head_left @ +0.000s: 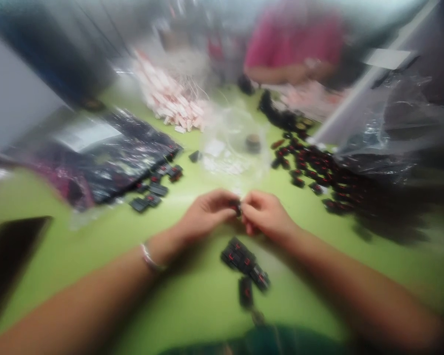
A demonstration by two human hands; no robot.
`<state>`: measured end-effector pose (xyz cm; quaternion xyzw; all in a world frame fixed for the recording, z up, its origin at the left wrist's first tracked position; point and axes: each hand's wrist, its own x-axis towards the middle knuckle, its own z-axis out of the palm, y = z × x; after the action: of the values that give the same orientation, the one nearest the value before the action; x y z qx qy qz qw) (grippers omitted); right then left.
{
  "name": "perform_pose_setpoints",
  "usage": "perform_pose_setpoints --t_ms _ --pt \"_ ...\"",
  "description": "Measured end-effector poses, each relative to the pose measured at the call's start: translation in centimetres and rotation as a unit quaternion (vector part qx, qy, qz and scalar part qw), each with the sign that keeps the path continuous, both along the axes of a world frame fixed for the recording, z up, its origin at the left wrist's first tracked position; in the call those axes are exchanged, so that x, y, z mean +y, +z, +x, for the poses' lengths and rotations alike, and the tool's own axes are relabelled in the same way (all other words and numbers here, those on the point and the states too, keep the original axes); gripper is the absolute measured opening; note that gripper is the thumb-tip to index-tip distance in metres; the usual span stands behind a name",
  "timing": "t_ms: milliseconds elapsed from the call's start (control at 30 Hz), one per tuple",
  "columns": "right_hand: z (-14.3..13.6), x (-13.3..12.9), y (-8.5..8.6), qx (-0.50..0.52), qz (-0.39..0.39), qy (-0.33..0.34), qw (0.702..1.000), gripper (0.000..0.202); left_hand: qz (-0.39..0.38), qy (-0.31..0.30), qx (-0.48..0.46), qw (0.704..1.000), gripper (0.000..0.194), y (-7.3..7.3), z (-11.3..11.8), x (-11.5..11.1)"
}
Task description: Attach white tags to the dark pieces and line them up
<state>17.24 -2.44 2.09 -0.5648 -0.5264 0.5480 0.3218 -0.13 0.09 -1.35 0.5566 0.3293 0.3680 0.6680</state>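
Your left hand (211,211) pinches a small black part (237,206) between thumb and fingers. Your right hand (263,212) meets it from the other side, thumb and fingers drawn together, touching the part's right end; too blurred to tell whether those fingertips grip the part itself or some tinier piece. The part sits between your two hands, above the green surface (192,301), roughly mid-view. You wear a light bracelet (148,257) on your left wrist.

Just below your hands, nearer you, lies a cluster of black plastic pieces (239,255) with red marks, some touching. Past your left hand: a small group of black-and-grey pieces (153,192) beside a shiny plastic bag (129,153) with a white label (87,134). Ahead of your hands: a clear bag (237,121) with small white bits (224,161) in it. Beyond, to the left, a heap of pale pink pieces (181,108). Right: big spread of black-and-red pieces (314,167), clear plastic sheeting (388,125) beside it. Far left edge, a dark flat object (13,256). Across from you, a person in a pink top (296,42), forearms near the surface, blurred.
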Motion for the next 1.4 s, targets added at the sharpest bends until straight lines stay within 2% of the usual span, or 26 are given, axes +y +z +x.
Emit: perform_pose_setpoints --t_ms 133,233,300,400,533,667,800,967,1033,1100,1167,1200,1267,1300,1333,1400 --pt "-0.2 0.1 -0.7 -0.071 0.055 0.001 0.996 0.013 0.075 0.012 0.038 0.996 0.024 -0.5 0.1 -0.4" --pt "-0.3 0.1 -0.6 -0.099 0.115 -0.013 0.988 0.016 0.080 0.017 0.044 0.996 0.025 -0.5 0.1 -0.4" --pt "-0.2 0.0 -0.4 -0.075 0.090 -0.010 0.993 0.015 0.049 0.009 0.026 0.998 0.025 -0.3 0.0 -0.3" --pt "0.0 -0.2 0.2 0.013 0.016 0.000 1.000 0.015 -0.004 -0.007 -0.017 1.000 0.025 0.1 0.0 0.0" --pt "0.0 -0.3 0.4 0.056 -0.001 -0.003 0.998 0.019 -0.026 -0.016 -0.039 0.999 0.026 0.1 -0.1 0.2" --pt "-0.2 -0.2 -0.1 -0.007 0.027 -0.006 1.000 0.014 -0.001 -0.010 -0.017 1.000 0.026 -0.3 -0.1 0.0" --pt "0.0 -0.1 -0.5 -0.095 0.116 -0.006 0.989 0.017 0.064 0.006 0.038 0.997 0.024 -0.4 0.2 -0.4" --pt "0.3 -0.2 -0.4 -0.069 0.100 0.019 0.992 0.016 0.086 0.013 0.063 0.994 0.028 -0.1 0.5 -0.5" --pt "0.3 -0.1 -0.7 -0.066 0.104 0.033 0.992 0.019 0.117 0.002 0.107 0.987 0.029 0.3 0.2 -0.2" --pt "0.4 0.1 -1.1 -0.070 0.077 0.041 0.994 0.020 0.205 -0.012 0.201 0.958 0.029 1.1 -0.8 0.5" --pt "0.5 0.3 -1.4 -0.089 0.043 0.043 0.994 0.020 0.333 -0.005 0.316 0.888 0.032 2.0 -2.3 1.7" --pt "0.5 0.3 -1.4 -0.111 0.044 0.054 0.991 0.019 0.382 0.047 0.376 0.843 0.033 2.4 -3.2 2.4" --pt "0.6 0.3 -1.2 -0.178 0.083 0.115 0.974 0.019 0.404 0.186 0.502 0.742 0.035 3.0 -4.9 3.8" --pt "0.7 0.2 -0.9 -0.215 0.110 0.162 0.957 0.020 0.389 0.211 0.560 0.700 0.034 3.0 -5.5 4.4" --pt "0.8 0.2 -0.6 -0.247 0.132 0.212 0.936 0.020 0.373 0.210 0.606 0.670 0.031 3.0 -6.0 4.9" --pt "1.0 0.1 0.0 -0.283 0.153 0.290 0.901 0.021 0.355 0.180 0.660 0.637 0.024 2.6 -6.5 5.4"
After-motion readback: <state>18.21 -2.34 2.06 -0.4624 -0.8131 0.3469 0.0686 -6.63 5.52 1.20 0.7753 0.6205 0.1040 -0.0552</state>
